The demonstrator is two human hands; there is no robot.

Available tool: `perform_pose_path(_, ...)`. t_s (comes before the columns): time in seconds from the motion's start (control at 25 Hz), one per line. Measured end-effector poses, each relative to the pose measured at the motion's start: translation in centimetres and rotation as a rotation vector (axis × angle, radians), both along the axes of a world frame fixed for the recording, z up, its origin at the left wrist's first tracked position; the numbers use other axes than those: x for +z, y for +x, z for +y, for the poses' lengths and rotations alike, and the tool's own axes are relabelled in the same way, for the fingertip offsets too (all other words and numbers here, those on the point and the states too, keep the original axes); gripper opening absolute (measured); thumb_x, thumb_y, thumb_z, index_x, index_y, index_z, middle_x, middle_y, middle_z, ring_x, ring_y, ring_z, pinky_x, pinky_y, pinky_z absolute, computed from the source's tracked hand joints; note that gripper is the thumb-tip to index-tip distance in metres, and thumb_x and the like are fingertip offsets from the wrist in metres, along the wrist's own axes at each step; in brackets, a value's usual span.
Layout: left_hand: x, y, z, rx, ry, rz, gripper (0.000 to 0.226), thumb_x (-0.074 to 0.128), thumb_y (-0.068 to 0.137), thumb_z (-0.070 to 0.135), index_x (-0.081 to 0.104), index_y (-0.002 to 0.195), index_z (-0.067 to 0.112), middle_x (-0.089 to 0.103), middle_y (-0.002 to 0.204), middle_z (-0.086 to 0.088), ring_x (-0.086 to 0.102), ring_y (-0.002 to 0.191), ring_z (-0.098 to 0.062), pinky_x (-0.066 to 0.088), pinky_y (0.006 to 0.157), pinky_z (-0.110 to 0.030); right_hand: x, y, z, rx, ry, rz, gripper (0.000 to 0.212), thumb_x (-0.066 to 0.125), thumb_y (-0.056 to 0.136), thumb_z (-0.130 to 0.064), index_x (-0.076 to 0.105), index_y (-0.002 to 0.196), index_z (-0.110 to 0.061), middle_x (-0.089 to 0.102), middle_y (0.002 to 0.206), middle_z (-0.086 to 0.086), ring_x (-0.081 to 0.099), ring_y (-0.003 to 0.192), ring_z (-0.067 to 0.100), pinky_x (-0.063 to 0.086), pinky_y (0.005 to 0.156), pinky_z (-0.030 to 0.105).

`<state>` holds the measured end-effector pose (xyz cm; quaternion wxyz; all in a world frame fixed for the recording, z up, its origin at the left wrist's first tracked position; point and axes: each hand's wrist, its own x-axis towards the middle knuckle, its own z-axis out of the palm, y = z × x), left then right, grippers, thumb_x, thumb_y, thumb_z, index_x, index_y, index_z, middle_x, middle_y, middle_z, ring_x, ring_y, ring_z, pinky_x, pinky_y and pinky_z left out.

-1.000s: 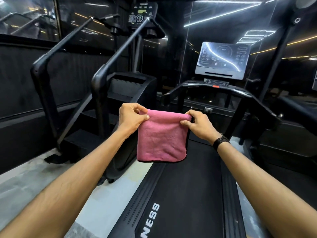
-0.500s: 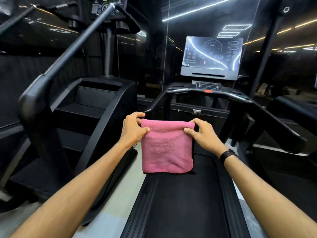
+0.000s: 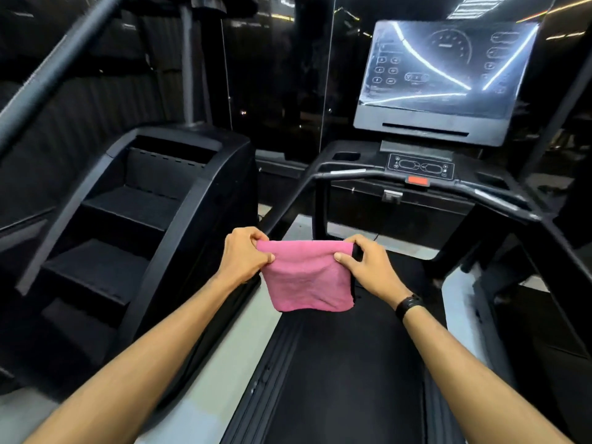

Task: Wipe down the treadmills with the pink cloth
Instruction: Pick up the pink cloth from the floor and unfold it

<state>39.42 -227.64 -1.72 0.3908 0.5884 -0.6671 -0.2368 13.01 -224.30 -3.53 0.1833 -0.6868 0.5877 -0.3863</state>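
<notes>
Both hands pinch the pink cloth (image 3: pixel 309 277) by its top corners, left hand (image 3: pixel 245 256) and right hand (image 3: pixel 368 267), hanging it mid-frame above the treadmill (image 3: pixel 346 379) belt, console screen (image 3: pixel 445 72) upper right.

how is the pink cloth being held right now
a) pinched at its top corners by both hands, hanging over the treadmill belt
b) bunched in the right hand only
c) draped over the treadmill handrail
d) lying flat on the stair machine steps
a: the left hand and the right hand each pinch a top corner of the pink cloth, which hangs free above the treadmill belt, touching no machine.
</notes>
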Motion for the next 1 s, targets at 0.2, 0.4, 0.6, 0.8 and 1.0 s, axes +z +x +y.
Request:
perform_pose_path(0.2, 5.2, 0.0, -1.9, 0.026, 0.087, -0.057, 0.021, 0.086, 0.061, 0.003, 0.072, 0.077, 0.007, 0.055, 0.058, 0.01, 0.052, 0.057, -0.009, 0.037, 0.05, -0.01, 5.8, -0.3, -2.7, 0.065, 0.104, -0.003, 0.012, 0.073, 0.09, -0.022, 0.066, 0.097, -0.016, 0.069, 0.095, -0.003, 0.063, 0.088, 0.021, 0.05, 0.081, 0.036)
perform_pose_path(0.4, 6.6, 2.8, -4.8, 0.104, 0.074, -0.043, 0.023, 0.087, 0.063, 0.005, 0.073, 0.08, 0.008, 0.055, 0.061, 0.011, 0.049, 0.058, -0.004, 0.034, 0.053, -0.014, 7.6, 2.4, -6.9, 0.149, 0.133, -0.044, 0.013, 0.073, 0.09, -0.028, 0.068, 0.099, -0.02, 0.069, 0.098, -0.003, 0.065, 0.089, 0.024, 0.054, 0.08, 0.041)
perform_pose_path(0.6, 6.0, 6.7, -8.5, 0.163, 0.057, 0.068, 0.027, 0.09, 0.063, 0.008, 0.071, 0.084, 0.011, 0.068, 0.067, -0.005, 0.061, 0.063, -0.015, 0.05, 0.061, -0.027, 8.8, 5.7, -12.4, 0.208, 0.088, -0.015, 0.01, 0.073, 0.09, -0.026, 0.066, 0.096, -0.022, 0.067, 0.095, -0.009, 0.061, 0.086, 0.012, 0.05, 0.077, 0.027)
perform_pose_path(0.8, 5.9, 10.0, -14.2, 0.204, -0.013, 0.228, 0.031, 0.089, 0.066, 0.005, 0.07, 0.088, 0.013, 0.068, 0.068, 0.002, 0.061, 0.058, -0.001, 0.052, 0.064, -0.026, 11.2, 9.3, -19.7, 0.184, -0.02, 0.031, 0.014, 0.072, 0.091, -0.024, 0.067, 0.103, -0.018, 0.067, 0.097, -0.008, 0.061, 0.087, 0.008, 0.048, 0.075, 0.024)
perform_pose_path(1.0, 6.5, 12.7, -17.2, 0.259, -0.254, 0.441, 0.016, 0.079, 0.08, 0.01, 0.072, 0.093, 0.006, 0.071, 0.088, -0.003, 0.063, 0.076, -0.01, 0.054, 0.068, -0.021, 12.2, 12.9, -23.8, 0.246, -0.161, -0.004, 0.014, 0.071, 0.091, -0.014, 0.065, 0.104, -0.013, 0.068, 0.1, -0.007, 0.063, 0.09, 0.004, 0.048, 0.078, 0.014)
